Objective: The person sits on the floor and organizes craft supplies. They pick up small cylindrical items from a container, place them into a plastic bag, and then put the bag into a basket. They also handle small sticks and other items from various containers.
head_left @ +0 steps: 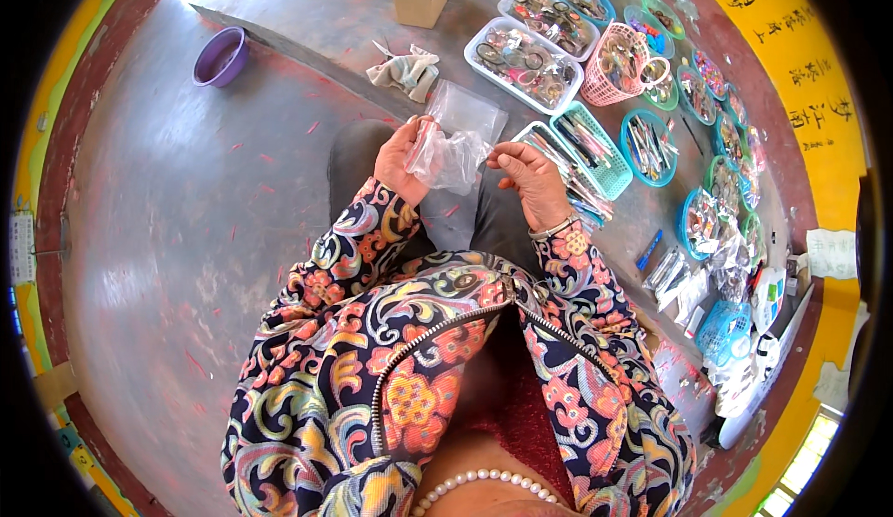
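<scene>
My left hand (402,163) is closed on a small clear plastic bag (451,161) with a red strip along its edge, held over my knees. At the bag's right side is my right hand (530,180), its thumb and forefinger pinched together at the crumpled film. What lies between those fingertips, if anything, is too small to make out. Just beyond the bag, more clear plastic sheeting (470,106) lies flat. Beside my right hand stand a white basket (532,134) and a turquoise basket (616,185), both holding long thin pen-like items.
White trays (565,107), a pink basket (600,98) and several round blue and green baskets (625,159) with small goods crowd the right side. A cardboard box (420,0) and crumpled cloth (406,72) are ahead. A purple basin (221,57) stands far left.
</scene>
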`<action>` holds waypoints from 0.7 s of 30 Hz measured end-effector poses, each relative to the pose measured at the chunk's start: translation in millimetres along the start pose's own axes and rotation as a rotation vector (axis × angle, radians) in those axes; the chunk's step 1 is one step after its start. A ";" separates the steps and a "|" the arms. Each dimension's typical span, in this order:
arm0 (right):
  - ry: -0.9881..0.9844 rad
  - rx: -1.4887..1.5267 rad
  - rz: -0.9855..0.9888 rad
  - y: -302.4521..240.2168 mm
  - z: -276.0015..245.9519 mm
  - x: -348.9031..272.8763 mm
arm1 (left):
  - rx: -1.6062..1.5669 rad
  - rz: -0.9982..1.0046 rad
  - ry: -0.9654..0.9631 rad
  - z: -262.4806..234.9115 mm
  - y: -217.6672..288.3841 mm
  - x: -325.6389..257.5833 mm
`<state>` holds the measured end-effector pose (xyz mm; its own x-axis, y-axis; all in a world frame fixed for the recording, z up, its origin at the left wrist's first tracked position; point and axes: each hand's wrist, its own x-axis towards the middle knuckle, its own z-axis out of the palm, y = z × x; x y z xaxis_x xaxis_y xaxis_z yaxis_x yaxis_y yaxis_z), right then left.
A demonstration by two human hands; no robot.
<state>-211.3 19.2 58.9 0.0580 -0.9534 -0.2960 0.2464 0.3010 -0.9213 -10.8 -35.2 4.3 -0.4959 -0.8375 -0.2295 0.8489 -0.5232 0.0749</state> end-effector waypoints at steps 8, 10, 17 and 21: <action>0.068 -0.077 -0.107 7.3 7.9 -2.9 | 0.053 -0.010 0.058 3.5 -8.1 -7.1; 0.083 -0.084 -0.131 7.4 6.9 -2.3 | 0.043 -0.006 0.011 4.3 -8.4 -9.2; 0.134 -0.079 -0.263 -15.4 -5.3 -9.6 | 0.223 0.067 0.141 19.5 -16.5 -13.0; 0.145 -0.096 -0.277 -19.3 -4.4 -11.9 | 0.387 0.073 0.070 -17.0 -13.3 -4.5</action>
<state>-221.0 24.8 79.1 -0.1388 -0.9887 -0.0570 0.1409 0.0372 -0.9893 -16.8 -21.8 -12.2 -0.4120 -0.8689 -0.2743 0.7433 -0.4946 0.4505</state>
